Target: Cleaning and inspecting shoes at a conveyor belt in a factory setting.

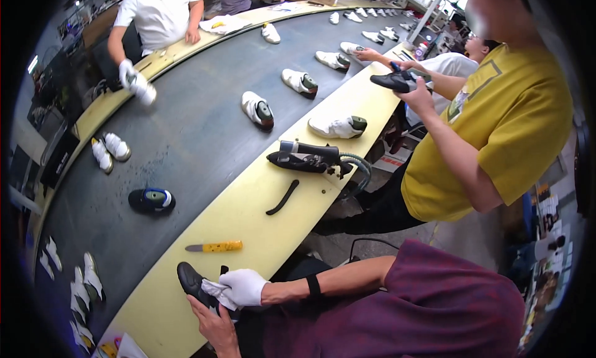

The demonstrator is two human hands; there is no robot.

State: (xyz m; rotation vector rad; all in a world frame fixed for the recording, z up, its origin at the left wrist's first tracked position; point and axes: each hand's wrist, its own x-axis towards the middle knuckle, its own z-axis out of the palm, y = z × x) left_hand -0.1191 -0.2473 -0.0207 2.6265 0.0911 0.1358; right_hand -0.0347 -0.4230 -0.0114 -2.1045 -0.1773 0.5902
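Note:
My left hand [215, 326] is bare and wraps round the side of a black shoe [189, 280] at the near edge of the pale yellow bench [155, 290]. The toe of the shoe points away to the upper left. My right hand [245, 287], in a white glove, is closed on a white cloth [217, 291] pressed against the shoe's upper. The cloth and both hands hide much of the shoe. Just beyond it lies a knife [214, 247] with a yellow handle and a grey blade.
A curved black strip [282, 197] and a black hand tool with hoses [307, 158] lie farther along the bench. Several white shoes [257, 109] and a dark shoe [151, 200] stand on the grey belt [205, 147]. A co-worker in yellow [490, 128] holds another black shoe.

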